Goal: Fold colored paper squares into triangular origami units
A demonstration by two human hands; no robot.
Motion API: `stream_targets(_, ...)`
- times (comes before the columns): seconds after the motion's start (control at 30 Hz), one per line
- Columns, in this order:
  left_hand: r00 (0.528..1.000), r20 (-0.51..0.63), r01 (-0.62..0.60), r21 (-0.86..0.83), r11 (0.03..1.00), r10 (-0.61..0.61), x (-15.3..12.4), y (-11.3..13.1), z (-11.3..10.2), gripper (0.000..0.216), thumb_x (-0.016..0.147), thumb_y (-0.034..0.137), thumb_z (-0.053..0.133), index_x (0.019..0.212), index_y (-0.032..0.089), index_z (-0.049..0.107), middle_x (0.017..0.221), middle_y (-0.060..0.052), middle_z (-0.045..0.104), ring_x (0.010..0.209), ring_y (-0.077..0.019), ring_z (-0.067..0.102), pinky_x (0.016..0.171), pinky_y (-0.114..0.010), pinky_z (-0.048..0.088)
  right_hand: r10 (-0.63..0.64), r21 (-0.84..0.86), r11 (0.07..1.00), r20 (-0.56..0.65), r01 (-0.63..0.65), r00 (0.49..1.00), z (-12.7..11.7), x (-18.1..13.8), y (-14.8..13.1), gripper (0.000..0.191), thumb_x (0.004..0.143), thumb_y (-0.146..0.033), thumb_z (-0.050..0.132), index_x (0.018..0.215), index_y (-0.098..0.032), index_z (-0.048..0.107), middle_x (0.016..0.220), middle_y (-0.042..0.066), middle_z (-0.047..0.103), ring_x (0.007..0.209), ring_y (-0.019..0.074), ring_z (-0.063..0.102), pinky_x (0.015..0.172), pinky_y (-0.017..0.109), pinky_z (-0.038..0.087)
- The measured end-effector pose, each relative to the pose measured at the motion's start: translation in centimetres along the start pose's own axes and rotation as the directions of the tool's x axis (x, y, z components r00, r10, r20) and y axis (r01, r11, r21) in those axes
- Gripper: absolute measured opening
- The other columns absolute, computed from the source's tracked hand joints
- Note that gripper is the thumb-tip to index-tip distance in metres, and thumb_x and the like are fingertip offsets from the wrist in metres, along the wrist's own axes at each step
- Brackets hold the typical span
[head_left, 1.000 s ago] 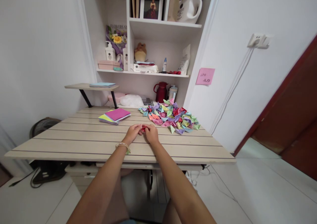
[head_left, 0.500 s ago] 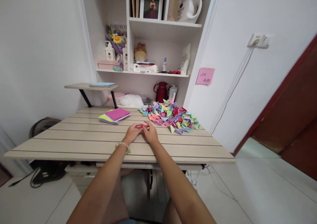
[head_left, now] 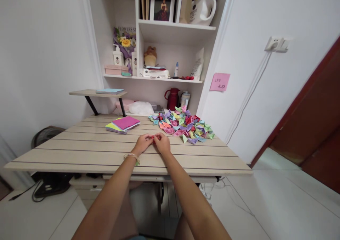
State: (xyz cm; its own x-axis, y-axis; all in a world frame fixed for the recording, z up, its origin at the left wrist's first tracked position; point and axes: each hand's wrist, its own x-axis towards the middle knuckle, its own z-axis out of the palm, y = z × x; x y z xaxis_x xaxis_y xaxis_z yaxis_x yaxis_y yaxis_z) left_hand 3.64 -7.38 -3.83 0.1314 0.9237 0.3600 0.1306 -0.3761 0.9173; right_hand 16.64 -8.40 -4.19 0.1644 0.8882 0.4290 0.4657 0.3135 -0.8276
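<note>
My left hand (head_left: 143, 142) and my right hand (head_left: 162, 143) meet over the middle of the wooden table (head_left: 79, 151). Between their pinched fingertips is a small red piece of paper (head_left: 152, 137), mostly hidden by the fingers. A bracelet sits on my left wrist. Just beyond the hands, to the right, lies a heap of several folded paper triangles (head_left: 183, 124) in many colours. A stack of coloured paper sheets (head_left: 123, 124) with a magenta sheet on top lies to the left of the heap.
A small raised shelf (head_left: 97, 92) stands at the table's back left. White wall shelves (head_left: 170, 27) behind hold bottles, a framed photo and a kettle. A red jug (head_left: 172, 98) stands at the table's rear. A pink note (head_left: 220, 81) is stuck on the right wall.
The hands stay in the same spot; only the fingers have shifted slightly around the red paper.
</note>
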Motion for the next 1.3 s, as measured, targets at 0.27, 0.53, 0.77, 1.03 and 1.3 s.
stream_targets(0.27,1.000,0.014,-0.019,0.022,1.000,0.019,-0.11,0.41,0.12,0.020,0.063,0.032,0.066,0.075,0.016,0.070,0.074,-0.006,0.070,0.068,-0.0180,0.062,0.068,-0.028,0.048,0.024,-0.022,0.999,-0.013,-0.024,1.000,-0.02,-0.14,-0.08,0.019,0.074,-0.022,0.053,0.087,-0.021,0.066,0.075,0.002,0.068,0.071,0.0163,0.060,0.072,0.027,0.045)
stream_targets(0.53,0.998,-0.026,-0.049,0.053,0.997,0.050,-0.04,0.13,0.12,0.016,0.066,0.029,0.064,0.074,0.016,0.069,0.072,-0.006,0.070,0.066,-0.0174,0.062,0.066,-0.028,0.048,-0.009,-0.026,1.000,-0.002,0.009,1.000,-0.16,-0.20,-0.17,0.022,0.076,-0.021,0.047,0.084,-0.024,0.068,0.078,0.002,0.068,0.073,0.0164,0.060,0.073,0.027,0.044)
stream_targets(0.77,0.995,-0.022,-0.093,0.097,0.991,0.095,-0.02,0.23,-0.02,0.019,0.068,0.030,0.063,0.077,0.016,0.069,0.074,-0.007,0.070,0.065,-0.0182,0.062,0.067,-0.030,0.049,-0.015,-0.062,0.998,0.009,0.016,1.000,-0.13,-0.25,-0.23,0.017,0.076,-0.027,0.054,0.087,-0.025,0.067,0.082,0.000,0.069,0.071,0.0160,0.060,0.070,0.027,0.044)
stream_targets(1.03,0.991,-0.047,-0.116,0.128,0.985,0.123,0.09,0.00,-0.06,0.018,0.067,0.030,0.064,0.077,0.016,0.070,0.074,-0.006,0.070,0.066,-0.0174,0.063,0.066,-0.029,0.049,-0.015,-0.118,0.993,-0.020,0.013,1.000,-0.26,-0.15,-0.10,0.016,0.076,-0.028,0.057,0.083,-0.022,0.070,0.088,0.003,0.068,0.076,0.0155,0.060,0.074,0.026,0.044)
stream_targets(1.3,0.991,-0.051,-0.116,0.172,0.978,0.126,0.26,-0.34,-0.17,0.020,0.068,0.031,0.063,0.079,0.016,0.070,0.073,-0.006,0.070,0.064,-0.0168,0.062,0.064,-0.029,0.049,0.007,-0.144,0.989,-0.039,-0.012,0.999,-0.32,-0.22,-0.19,0.016,0.076,-0.031,0.058,0.075,-0.020,0.070,0.086,0.003,0.067,0.075,0.0150,0.060,0.074,0.025,0.043)
